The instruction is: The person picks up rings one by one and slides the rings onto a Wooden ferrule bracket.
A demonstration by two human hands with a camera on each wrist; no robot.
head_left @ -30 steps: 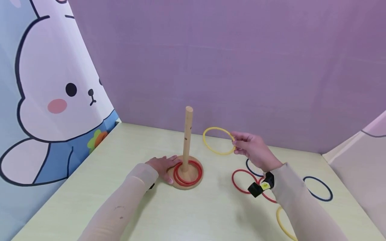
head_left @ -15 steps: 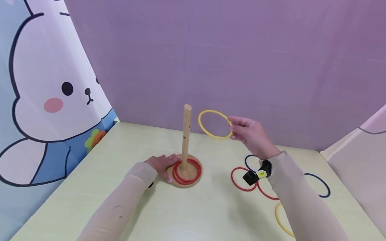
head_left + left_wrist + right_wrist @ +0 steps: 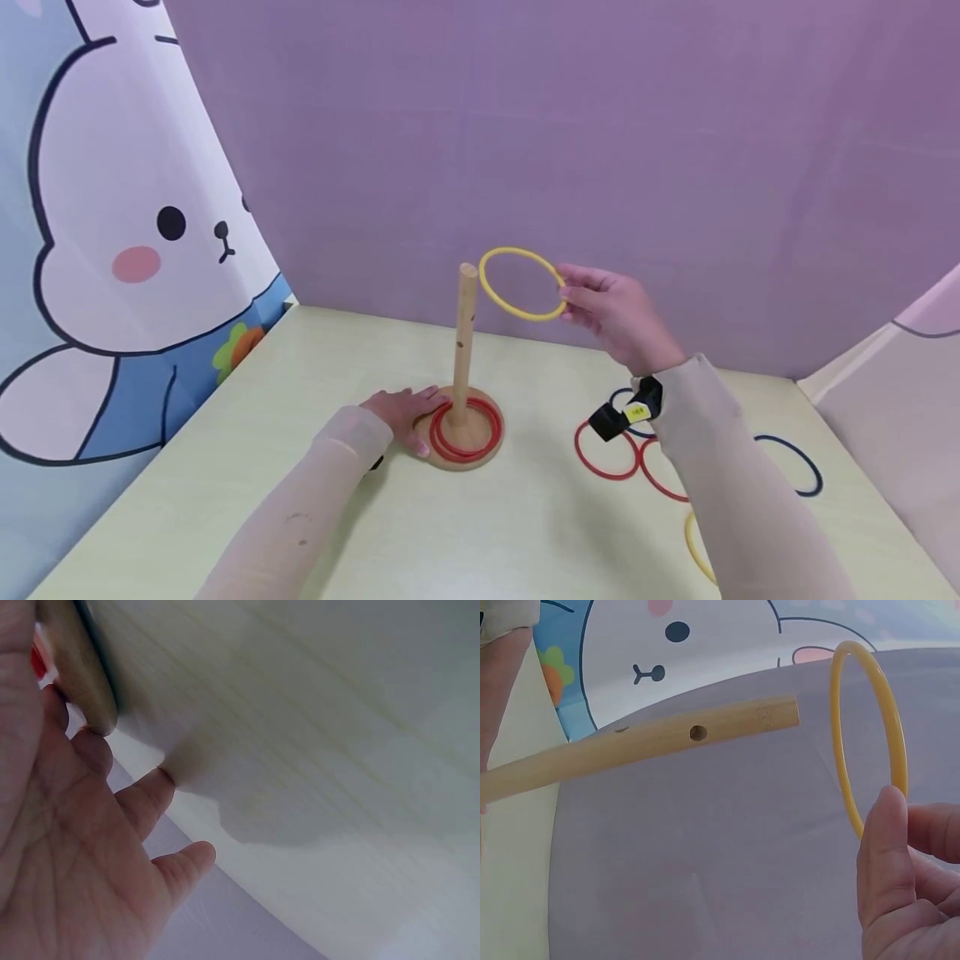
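Observation:
My right hand (image 3: 617,317) pinches a yellow ring (image 3: 517,315) between thumb and fingers, up in the air. The ring is tilted, just right of the top of an upright wooden post (image 3: 465,333) and apart from it. In the right wrist view, the yellow ring (image 3: 897,742) stands beyond the tip of the wooden post (image 3: 652,744). Two red rings (image 3: 491,450) lie around the post's foot on its round wooden base (image 3: 468,465). My left hand (image 3: 401,417) rests on the left edge of that base, its fingers spread; in the left wrist view they touch the base's rim (image 3: 86,682).
On the table (image 3: 450,542) at right lie more rings: red ones (image 3: 607,477), a dark blue ring (image 3: 621,392) partly behind my wrist, another blue ring (image 3: 813,471), and a yellow ring (image 3: 693,546) partly under my forearm. A purple cloth wall (image 3: 600,167) stands behind.
My right hand has raised the yellow ring and carried it left, from beside the post's middle to the height of its top. My left hand has stayed on the base.

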